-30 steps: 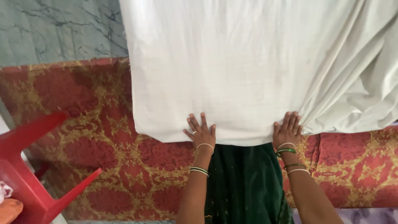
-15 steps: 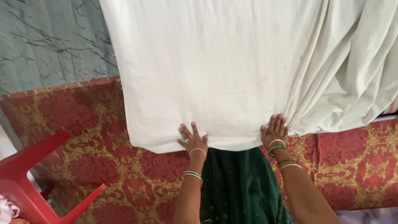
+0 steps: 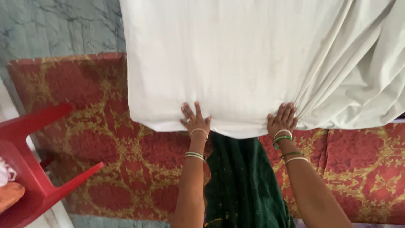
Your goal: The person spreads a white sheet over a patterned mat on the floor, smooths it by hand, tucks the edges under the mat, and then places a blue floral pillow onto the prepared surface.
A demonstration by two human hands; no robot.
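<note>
A large white cloth (image 3: 236,59) lies spread flat ahead of me, bunching into folds at the right. My left hand (image 3: 195,119) presses flat on its near edge, fingers spread, bangles on the wrist. My right hand (image 3: 282,118) rests palm down on the same edge further right, where the folds begin, with green and white bangles on the wrist. Neither hand grips the fabric. Between my arms hangs my dark green garment (image 3: 244,181).
A red carpet with a gold pattern (image 3: 126,156) covers the floor under and around the cloth. A red plastic chair (image 3: 29,164) stands at the lower left. Grey-green marble floor (image 3: 55,25) shows at the upper left.
Both hands have stayed flat on the cloth's near edge, sliding slightly with it. The view has shifted, so the cloth edge now sits higher in the picture.
</note>
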